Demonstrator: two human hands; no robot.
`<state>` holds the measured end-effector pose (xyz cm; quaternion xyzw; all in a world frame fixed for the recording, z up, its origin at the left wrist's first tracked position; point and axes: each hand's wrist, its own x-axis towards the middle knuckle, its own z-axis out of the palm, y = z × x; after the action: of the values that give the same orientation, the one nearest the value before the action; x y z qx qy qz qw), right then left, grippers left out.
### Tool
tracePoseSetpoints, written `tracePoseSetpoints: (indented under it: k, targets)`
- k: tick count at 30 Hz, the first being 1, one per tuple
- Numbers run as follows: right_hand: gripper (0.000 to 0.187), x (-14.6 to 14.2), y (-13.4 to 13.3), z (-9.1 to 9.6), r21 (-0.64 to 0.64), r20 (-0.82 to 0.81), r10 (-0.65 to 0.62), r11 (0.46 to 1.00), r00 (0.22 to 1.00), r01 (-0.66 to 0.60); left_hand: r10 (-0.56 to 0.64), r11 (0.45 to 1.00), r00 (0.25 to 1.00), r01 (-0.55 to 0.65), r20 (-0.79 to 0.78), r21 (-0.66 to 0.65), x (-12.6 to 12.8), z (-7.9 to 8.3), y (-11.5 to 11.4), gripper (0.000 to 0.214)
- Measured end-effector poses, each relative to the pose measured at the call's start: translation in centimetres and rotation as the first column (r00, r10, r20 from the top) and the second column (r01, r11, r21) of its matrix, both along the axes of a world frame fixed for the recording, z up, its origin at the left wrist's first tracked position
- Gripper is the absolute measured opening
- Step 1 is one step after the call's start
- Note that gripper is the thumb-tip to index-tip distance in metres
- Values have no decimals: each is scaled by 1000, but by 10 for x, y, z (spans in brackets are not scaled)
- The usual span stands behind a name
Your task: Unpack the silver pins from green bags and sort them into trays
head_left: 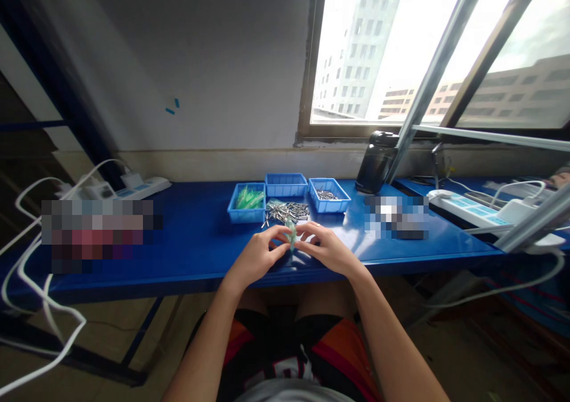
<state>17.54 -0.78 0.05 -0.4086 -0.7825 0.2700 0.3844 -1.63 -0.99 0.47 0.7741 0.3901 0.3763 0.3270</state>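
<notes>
Pinching one green piece (291,234) between left hand (258,255) and right hand (327,249); pins (287,211) heaped unsorted, middle tray (285,184) looked empty.

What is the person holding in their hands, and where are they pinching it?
A small pale green piece, pinched between the fingertips of the left hand and right hand, one on each side.

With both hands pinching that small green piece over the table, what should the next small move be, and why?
Probably the right hand reaches forward for one metal pin. Both hands, left hand included, already grip the green piece, and the loose pins lie just beyond it.
</notes>
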Motion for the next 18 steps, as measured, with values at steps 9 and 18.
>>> tracePoseSetpoints:
  k: [9,18]
  targets:
    - [20,2,-1,-3,-45,-75,-5,999,997,1,122,992,990,-123,75,11,0,1,0,30]
    - [20,3,-1,-2,-76,-130,-27,997,991,18,148,989,989,-148,30,1,-1,1,-1,22]
